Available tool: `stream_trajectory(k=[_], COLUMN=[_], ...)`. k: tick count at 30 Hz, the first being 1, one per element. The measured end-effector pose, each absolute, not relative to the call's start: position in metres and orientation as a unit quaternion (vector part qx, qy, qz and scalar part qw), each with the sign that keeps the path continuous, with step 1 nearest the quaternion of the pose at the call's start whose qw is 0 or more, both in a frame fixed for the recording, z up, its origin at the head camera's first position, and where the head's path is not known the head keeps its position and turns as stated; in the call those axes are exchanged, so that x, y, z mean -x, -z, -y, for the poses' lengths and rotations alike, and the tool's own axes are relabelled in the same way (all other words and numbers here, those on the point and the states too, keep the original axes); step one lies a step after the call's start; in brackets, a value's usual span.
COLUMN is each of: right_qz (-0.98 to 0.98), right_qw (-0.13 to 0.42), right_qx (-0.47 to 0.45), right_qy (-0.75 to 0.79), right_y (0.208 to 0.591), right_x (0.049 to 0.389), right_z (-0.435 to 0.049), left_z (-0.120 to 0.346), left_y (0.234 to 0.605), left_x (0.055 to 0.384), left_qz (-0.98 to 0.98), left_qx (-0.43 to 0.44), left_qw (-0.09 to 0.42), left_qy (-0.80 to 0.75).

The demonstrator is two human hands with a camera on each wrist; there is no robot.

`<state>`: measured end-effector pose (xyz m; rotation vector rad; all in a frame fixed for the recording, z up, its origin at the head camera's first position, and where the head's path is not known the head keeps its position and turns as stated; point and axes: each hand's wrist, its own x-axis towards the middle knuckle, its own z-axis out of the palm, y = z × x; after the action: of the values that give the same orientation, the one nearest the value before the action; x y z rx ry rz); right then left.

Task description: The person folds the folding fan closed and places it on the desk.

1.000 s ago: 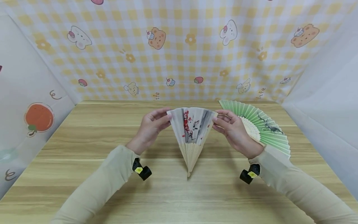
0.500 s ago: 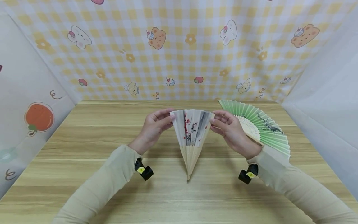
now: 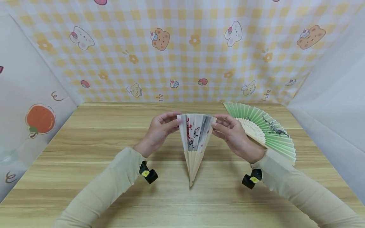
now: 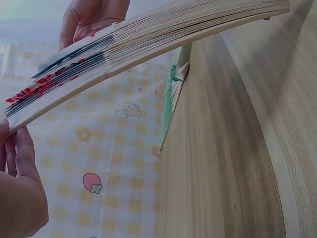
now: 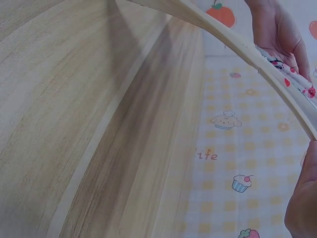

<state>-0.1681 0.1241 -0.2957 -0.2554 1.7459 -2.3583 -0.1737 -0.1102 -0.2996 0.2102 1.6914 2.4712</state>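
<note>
A white folding fan (image 3: 196, 133) with red blossoms and grey brushwork is partly spread, its bamboo ribs (image 3: 193, 163) meeting at a point that faces the person. My left hand (image 3: 155, 134) pinches the upper left corner between thumb and fingers. At the opposite corner, my right hand (image 3: 236, 137) pinches the other outer edge. From the left wrist view, the ribs (image 4: 198, 22) appear stacked close together. The right wrist view shows one outer rib (image 5: 252, 59) edge-on, with the right thumb (image 5: 309, 158) against its end.
A green folding fan (image 3: 271, 129) with dark branch drawings lies spread on the wooden table (image 3: 114, 183), behind and beside the right forearm. A yellow-checked cloth (image 3: 194, 63) hangs at the table's back edge. Pale cloths (image 3: 25, 104) flank both sides.
Both hands have come closer together, and the white fan between them has become narrower. Its top edge and pivot point have shifted slightly toward the person. The green fan stays in place.
</note>
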Motion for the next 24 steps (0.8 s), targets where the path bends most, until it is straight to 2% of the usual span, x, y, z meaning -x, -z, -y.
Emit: stream_trajectory(k=[24], right_qz=[-0.597], right_qw=[0.102], right_qx=[0.082], right_qy=[0.791], right_y=[0.2989], right_x=[0.1663], right_z=[-0.1208], left_z=[0.1027], left_y=[0.3032], left_x=[0.1722], left_qz=[-0.567], left_qx=[-0.106], left_qw=[0.088], left_qy=[-0.812])
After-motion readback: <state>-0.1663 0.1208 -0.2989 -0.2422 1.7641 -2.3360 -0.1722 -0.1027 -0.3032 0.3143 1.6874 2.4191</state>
